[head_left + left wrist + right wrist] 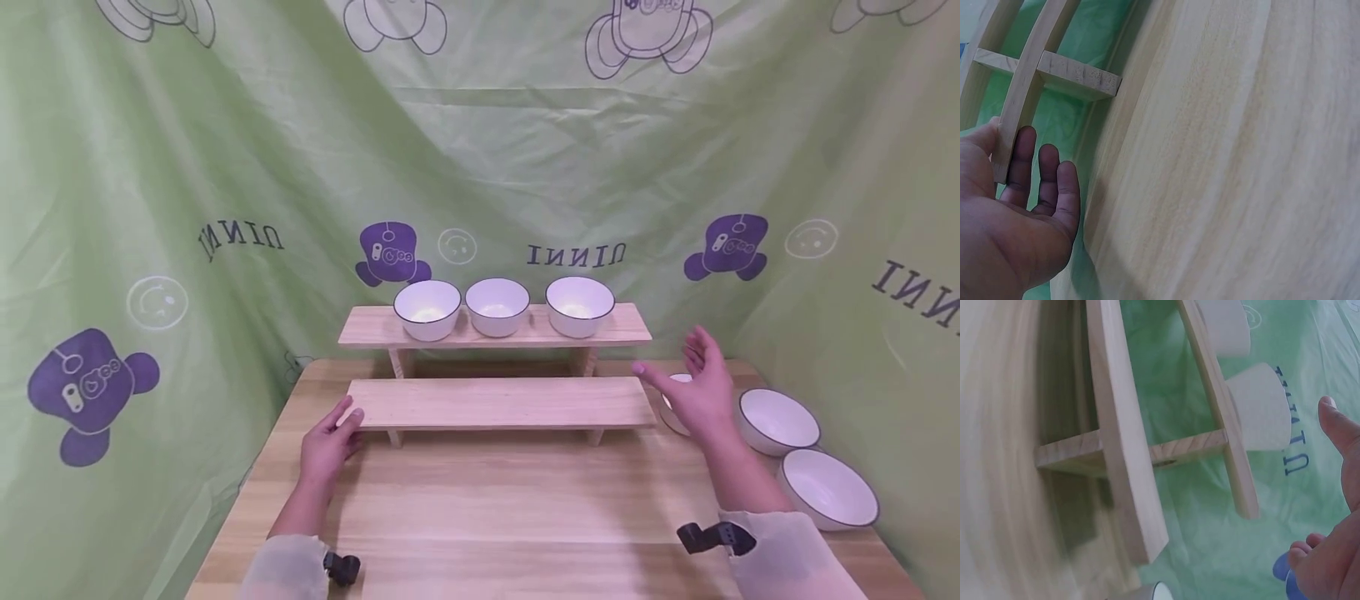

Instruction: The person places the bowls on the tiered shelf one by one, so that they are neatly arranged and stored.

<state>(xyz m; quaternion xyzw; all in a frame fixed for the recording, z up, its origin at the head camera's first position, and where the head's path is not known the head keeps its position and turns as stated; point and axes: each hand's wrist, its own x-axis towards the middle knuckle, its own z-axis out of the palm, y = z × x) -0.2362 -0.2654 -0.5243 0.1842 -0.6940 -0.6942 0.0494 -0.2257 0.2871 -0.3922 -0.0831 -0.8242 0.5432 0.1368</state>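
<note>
A two-tier wooden shelf (495,403) stands on the table, its lower board in front of and below its upper board (630,327). My left hand (324,450) grips the lower board's left end, thumb on top and fingers beneath; the left wrist view shows the fingers (1020,165) under the board. My right hand (708,400) hovers off the shelf's right end, holding nothing, thumb spread from the fingers. Behind it, a white bowl (672,419) is partly hidden. Three white bowls, left (427,312), middle (497,310) and right (580,310), rest on the upper board.
Two larger white, dark-rimmed bowls, one farther back (780,421) and one nearer (828,490), stand at the table's right edge. A green printed curtain (480,150) hangs behind and on both sides. Wooden tabletop (487,517) extends in front of the shelf.
</note>
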